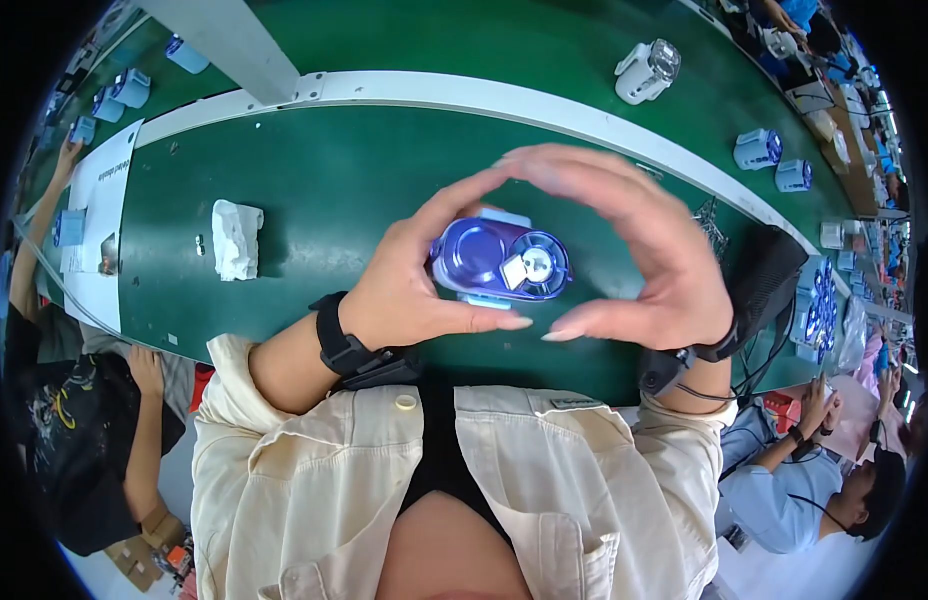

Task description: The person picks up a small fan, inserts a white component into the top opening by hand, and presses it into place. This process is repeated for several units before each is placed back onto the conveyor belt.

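Near the front edge of the green bench [324,180], between both hands, is a purple device [476,255] with light blue pieces on its far and near sides and a clear round window at its right end. Whether it rests on the bench or is lifted cannot be told.

The left hand [409,275] curves round the device's left end, its thumb along the near side and its index finger arched beyond the far side; whether its fingers grip the device is unclear. The right hand [674,270], partly blurred, is open in a wide curve to the right of the device, apart from it. The fingertips of the 2 hands come together or overlap beyond the device.

Toward the bench's left edge lie a crumpled white piece [237,240] and a white sheet [99,230]. A black object [769,280] sits toward the right edge. Beyond the white rail [424,88] along the far edge stands a white device [647,72], with 2 blue-and-purple units [758,149] farther right.
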`<state>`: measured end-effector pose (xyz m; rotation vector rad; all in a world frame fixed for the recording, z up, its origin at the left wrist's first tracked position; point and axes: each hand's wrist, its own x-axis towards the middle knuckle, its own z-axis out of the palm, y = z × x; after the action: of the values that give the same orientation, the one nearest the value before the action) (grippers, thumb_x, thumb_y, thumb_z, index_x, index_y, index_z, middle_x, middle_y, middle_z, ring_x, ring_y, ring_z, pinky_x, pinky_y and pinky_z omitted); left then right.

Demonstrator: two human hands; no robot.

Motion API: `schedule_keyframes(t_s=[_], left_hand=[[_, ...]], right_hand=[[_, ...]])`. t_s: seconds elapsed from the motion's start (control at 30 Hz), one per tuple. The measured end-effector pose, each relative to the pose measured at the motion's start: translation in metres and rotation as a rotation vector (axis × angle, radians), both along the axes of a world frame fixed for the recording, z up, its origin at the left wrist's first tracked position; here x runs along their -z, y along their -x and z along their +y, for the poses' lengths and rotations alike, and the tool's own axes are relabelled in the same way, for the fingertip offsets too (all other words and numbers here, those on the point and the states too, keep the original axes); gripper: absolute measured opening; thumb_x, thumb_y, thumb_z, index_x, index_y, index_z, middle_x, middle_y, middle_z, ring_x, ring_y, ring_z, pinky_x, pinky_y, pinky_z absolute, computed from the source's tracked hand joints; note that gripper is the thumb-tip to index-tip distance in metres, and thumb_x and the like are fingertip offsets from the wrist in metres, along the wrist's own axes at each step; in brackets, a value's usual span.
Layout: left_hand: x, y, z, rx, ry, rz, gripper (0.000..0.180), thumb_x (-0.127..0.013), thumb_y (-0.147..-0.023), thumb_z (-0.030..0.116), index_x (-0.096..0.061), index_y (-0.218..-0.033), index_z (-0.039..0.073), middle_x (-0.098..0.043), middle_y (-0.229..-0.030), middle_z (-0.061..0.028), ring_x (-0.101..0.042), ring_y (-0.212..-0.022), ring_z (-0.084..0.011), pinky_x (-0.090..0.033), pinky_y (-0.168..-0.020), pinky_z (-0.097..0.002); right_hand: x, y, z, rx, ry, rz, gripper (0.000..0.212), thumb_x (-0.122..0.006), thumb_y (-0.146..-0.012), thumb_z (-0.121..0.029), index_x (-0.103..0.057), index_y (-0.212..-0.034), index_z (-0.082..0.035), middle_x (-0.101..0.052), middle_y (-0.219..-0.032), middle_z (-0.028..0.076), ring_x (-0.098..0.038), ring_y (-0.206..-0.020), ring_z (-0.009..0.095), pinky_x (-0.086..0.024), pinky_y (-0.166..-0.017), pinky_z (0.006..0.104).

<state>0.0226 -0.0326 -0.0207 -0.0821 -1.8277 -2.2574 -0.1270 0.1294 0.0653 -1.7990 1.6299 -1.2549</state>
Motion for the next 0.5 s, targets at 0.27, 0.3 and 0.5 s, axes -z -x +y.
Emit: schedule_keyframes(t_s=[0.27,0.3,0.5], left_hand=[[0.002,-0.006,-0.001,-0.300,0.515,0.066,0.070,-0.090,-0.064,0.025,-0.055,-0.122,0.006,-0.062,-0.106,-0.0112,-0.063,-0.092,-0.0262,-0.052,-0.076,-0.0340],[0.001,-0.006,-0.001,-0.296,0.511,0.058,0.070,-0.090,-0.064,0.025,-0.055,-0.122,0.006,-0.062,-0.106,-0.0112,-0.063,-0.092,-0.0262,-0.052,-0.076,-0.0340],[0.006,-0.001,-0.002,-0.369,0.577,0.105,0.067,-0.090,-0.064,0.021,-0.055,-0.120,0.006,-0.062,-0.106,-0.0113,-0.063,-0.093,-0.0260,-0.052,-0.077,-0.0324]], right_hand=[[0.008,-0.014,-0.007,0.142,0.164,0.308,0.033,-0.080,-0.065,-0.015,-0.073,-0.095,-0.005,-0.061,-0.095,0.008,-0.054,-0.085,0.025,-0.045,-0.072,0.0354],[0.009,-0.014,-0.008,0.146,0.177,0.345,0.031,-0.079,-0.064,-0.013,-0.073,-0.094,-0.005,-0.061,-0.093,0.008,-0.054,-0.083,0.025,-0.045,-0.071,0.0350],[0.003,-0.017,-0.007,0.234,0.158,0.431,0.027,-0.074,-0.064,-0.004,-0.072,-0.091,-0.003,-0.061,-0.086,0.008,-0.055,-0.075,0.025,-0.044,-0.064,0.0326]])
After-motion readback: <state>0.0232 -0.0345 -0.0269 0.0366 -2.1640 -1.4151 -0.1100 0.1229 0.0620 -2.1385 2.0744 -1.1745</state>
